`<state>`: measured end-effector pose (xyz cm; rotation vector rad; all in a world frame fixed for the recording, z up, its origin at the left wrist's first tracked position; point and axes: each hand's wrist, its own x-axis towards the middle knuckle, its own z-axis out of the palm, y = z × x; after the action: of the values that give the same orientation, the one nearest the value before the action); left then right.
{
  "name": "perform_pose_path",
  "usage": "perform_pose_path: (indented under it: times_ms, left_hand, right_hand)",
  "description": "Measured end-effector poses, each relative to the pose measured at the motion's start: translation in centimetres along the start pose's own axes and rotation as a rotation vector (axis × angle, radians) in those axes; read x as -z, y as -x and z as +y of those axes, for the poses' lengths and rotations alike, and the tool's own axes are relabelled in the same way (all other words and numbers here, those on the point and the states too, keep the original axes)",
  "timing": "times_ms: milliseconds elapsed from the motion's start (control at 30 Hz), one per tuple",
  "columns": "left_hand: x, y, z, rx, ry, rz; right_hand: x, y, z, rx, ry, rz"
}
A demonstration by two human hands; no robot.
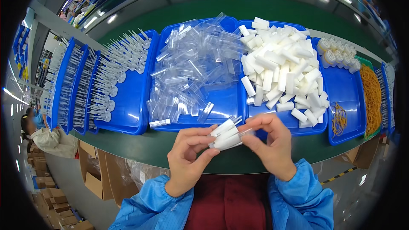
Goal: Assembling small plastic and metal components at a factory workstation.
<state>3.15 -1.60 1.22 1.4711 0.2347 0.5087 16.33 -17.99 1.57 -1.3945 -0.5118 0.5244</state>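
Note:
Just in front of my body, my left hand is closed around a small bunch of white cylinders, some with thin rods at their ends. My right hand meets the bunch from the other side, thumb and fingers pinching a clear plastic sleeve at its right end. How far the sleeve covers a cylinder I cannot tell. Beyond my hands, loose clear sleeves fill a blue tray, and white foam-like cylinders are heaped in the tray to its right.
At left, a blue tray holds white thin-stemmed parts, with more trays stacked beside it. At right, one tray has bundled white pieces and rubber bands; more rubber bands lie beyond. Cardboard boxes stand below the green table.

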Motion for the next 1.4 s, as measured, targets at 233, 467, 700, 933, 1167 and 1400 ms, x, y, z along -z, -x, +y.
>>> perform_pose_path:
  times_ms: [233,467,700,933,1167,1400]
  left_hand:
    - [-0.5,0.3,0.0,0.029,0.155,0.048]
    - [0.6,0.9,-0.6,0.115,0.15,-0.015]
    - [0.2,0.5,-0.1,-0.094,-0.218,-0.052]
    - [0.5,0.2,0.2,-0.049,-0.179,-0.157]
    - [1.2,0.2,-0.2,0.069,0.016,-0.189]
    - [1.6,0.9,0.4,-0.027,-0.337,-0.095]
  right_hand:
    - [0.0,0.6,0.6,0.12,0.165,-0.039]
    - [-0.2,1.3,0.8,0.046,-0.001,-0.056]
    - [1.0,0.1,0.0,-0.003,0.081,-0.171]
    - [0.9,0.0,0.2,0.115,0.114,-0.202]
    - [-0.4,-0.6,-0.1,0.168,0.212,-0.229]
    - [-1.5,-1.9,-0.1,0.213,0.275,-0.223]
